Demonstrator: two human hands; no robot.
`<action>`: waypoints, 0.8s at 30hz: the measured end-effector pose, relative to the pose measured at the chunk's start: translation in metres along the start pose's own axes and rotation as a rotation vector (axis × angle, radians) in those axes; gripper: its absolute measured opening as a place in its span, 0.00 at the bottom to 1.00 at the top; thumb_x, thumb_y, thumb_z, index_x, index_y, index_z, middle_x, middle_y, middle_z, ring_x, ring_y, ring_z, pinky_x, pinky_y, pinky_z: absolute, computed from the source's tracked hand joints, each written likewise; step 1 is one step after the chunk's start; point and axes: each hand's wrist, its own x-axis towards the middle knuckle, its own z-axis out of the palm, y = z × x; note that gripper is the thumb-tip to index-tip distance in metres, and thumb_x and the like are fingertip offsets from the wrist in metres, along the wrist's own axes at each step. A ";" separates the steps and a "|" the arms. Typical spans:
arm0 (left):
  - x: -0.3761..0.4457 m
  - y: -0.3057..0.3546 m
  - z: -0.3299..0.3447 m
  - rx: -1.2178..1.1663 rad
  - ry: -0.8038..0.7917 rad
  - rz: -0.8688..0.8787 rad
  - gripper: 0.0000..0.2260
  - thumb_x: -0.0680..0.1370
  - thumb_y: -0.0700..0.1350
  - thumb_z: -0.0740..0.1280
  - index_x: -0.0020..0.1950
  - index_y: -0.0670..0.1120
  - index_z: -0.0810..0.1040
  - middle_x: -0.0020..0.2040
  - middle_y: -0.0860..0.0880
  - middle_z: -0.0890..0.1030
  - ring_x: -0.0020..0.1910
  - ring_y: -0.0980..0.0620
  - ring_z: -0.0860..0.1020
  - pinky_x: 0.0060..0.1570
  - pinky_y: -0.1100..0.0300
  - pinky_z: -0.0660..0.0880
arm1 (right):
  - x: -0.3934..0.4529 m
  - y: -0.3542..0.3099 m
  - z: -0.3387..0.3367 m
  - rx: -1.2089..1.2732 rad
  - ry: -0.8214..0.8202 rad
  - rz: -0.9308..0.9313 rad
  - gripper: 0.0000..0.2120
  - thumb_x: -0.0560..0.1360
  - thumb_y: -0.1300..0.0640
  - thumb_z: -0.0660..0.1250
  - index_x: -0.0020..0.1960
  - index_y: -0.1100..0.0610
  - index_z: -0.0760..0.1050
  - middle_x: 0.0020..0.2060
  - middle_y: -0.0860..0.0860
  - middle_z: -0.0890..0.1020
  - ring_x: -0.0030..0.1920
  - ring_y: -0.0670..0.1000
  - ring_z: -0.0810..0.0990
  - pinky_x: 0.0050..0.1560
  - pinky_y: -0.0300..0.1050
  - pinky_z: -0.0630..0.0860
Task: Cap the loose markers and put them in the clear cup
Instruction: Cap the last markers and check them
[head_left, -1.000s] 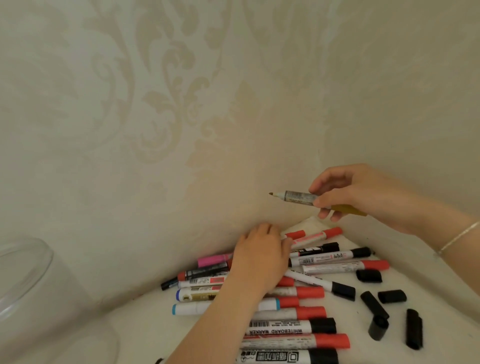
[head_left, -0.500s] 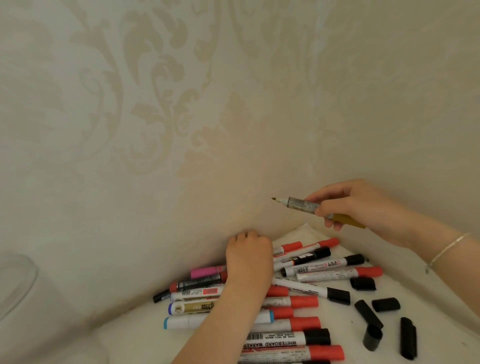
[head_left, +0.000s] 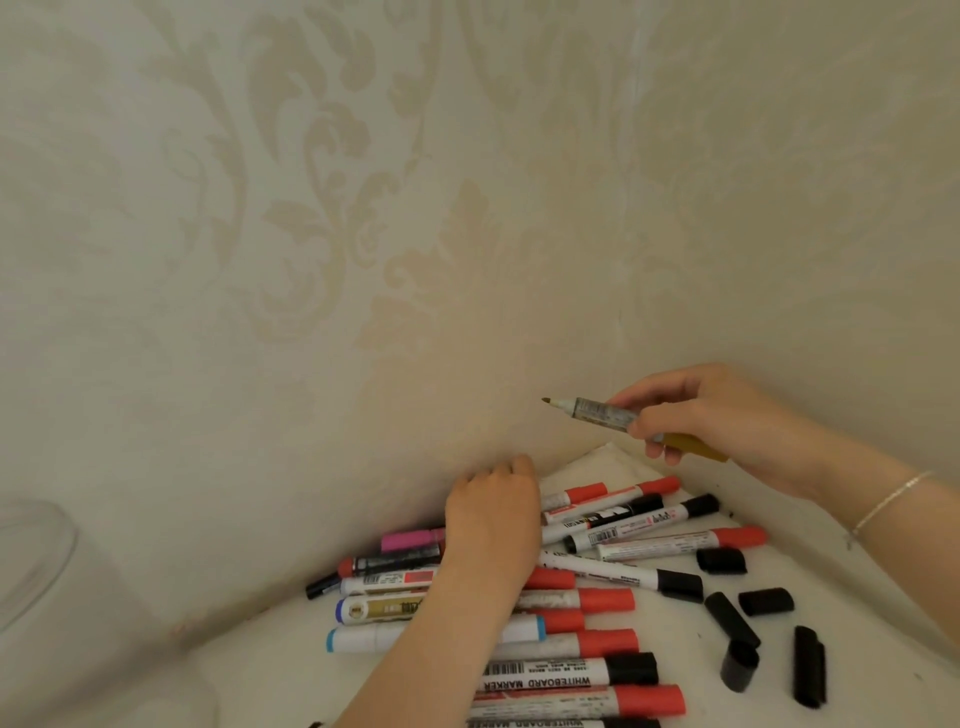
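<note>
From the head view, the right hand (head_left: 711, 415) pinches an uncapped gold marker (head_left: 613, 418) between thumb and curled fingers, lifted clear of the pile, likely so its bare tip stays free for a cap. Its long axis runs nearly level, tip pointing left beyond the fingertips, gold tail sticking out below the palm. The left hand (head_left: 493, 514) rests palm-down on the heap of markers (head_left: 587, 600), fingers bent at the wall, probably feeling for that cap; whether they grip anything cannot be told. Loose black caps (head_left: 766, 601) lie below the right hand. The clear cup (head_left: 31, 561) stands far left.
</note>
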 end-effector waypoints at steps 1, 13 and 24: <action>0.000 -0.001 0.000 -0.004 -0.004 -0.001 0.13 0.78 0.37 0.59 0.62 0.44 0.70 0.59 0.45 0.76 0.56 0.46 0.76 0.52 0.56 0.71 | 0.000 0.001 0.000 0.000 0.002 0.001 0.11 0.71 0.69 0.68 0.48 0.56 0.82 0.26 0.47 0.81 0.27 0.44 0.76 0.32 0.37 0.75; 0.002 -0.002 0.001 0.126 -0.020 0.064 0.13 0.78 0.38 0.59 0.62 0.45 0.71 0.59 0.46 0.77 0.58 0.45 0.75 0.60 0.53 0.65 | 0.003 0.002 0.006 -0.003 -0.020 -0.004 0.11 0.71 0.69 0.68 0.49 0.57 0.82 0.28 0.47 0.82 0.30 0.46 0.77 0.34 0.40 0.76; 0.004 -0.006 0.008 0.162 -0.001 0.059 0.13 0.78 0.39 0.57 0.61 0.41 0.74 0.63 0.40 0.69 0.64 0.42 0.65 0.66 0.52 0.62 | 0.008 0.000 0.022 -0.023 -0.049 -0.023 0.11 0.71 0.68 0.69 0.48 0.56 0.83 0.35 0.50 0.82 0.31 0.45 0.77 0.32 0.36 0.76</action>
